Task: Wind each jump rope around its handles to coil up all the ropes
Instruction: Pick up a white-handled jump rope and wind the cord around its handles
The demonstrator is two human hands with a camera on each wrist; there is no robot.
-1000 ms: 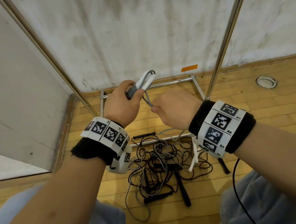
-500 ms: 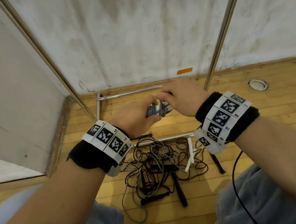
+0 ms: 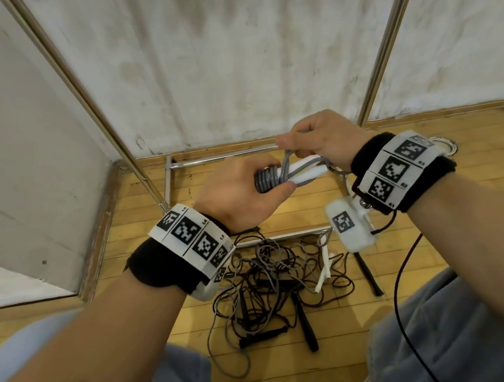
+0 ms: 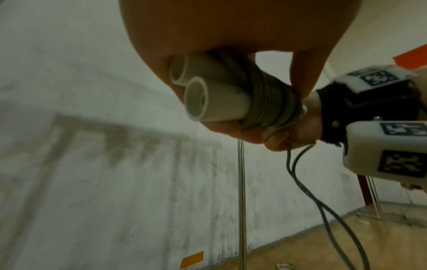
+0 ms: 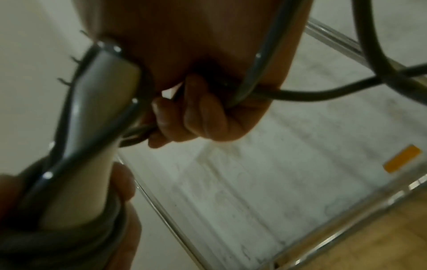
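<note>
Wall and corner close ahead of both hands; metal frame poles [image 3: 85, 93] rise either side, open air between. Two white handles [image 4: 208, 95] side by side in the left hand [image 3: 238, 192], fingers curled round them and a tight coil of grey rope [image 3: 266, 180]. Right hand [image 3: 320, 140] just beside, fingers pinching a loose loop of that rope. Below the hands, on the wood floor [image 3: 427, 153]: tangled ropes [image 3: 272, 275], several black handles, count unclear.
</note>
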